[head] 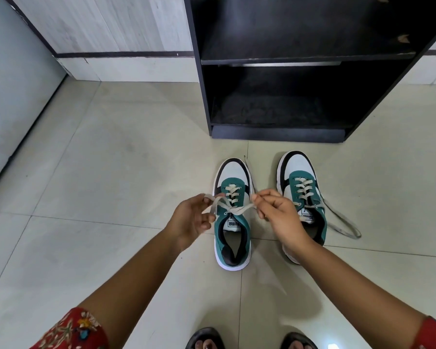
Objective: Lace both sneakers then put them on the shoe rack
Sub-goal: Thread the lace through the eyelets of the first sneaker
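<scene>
Our left hand [191, 217] and right hand [277, 212] each pinch one end of the lace [237, 210] over the left sneaker [233, 215]. Uneven pulling could slacken the crossing. The right sneaker [301, 195] lies just beside, its lace ends loose on the floor [111, 172]. The shoe rack [300, 71] stands beyond, unobstructed.

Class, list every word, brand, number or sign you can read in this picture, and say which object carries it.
"PUMA": boxed label on the tongue of the left sneaker, seen upside down and only just legible at.
Tongue label of the right sneaker: a similar label at, tilted and partly hidden behind the right hand, too blurred to read.
Shoe rack: no readable text.
</scene>
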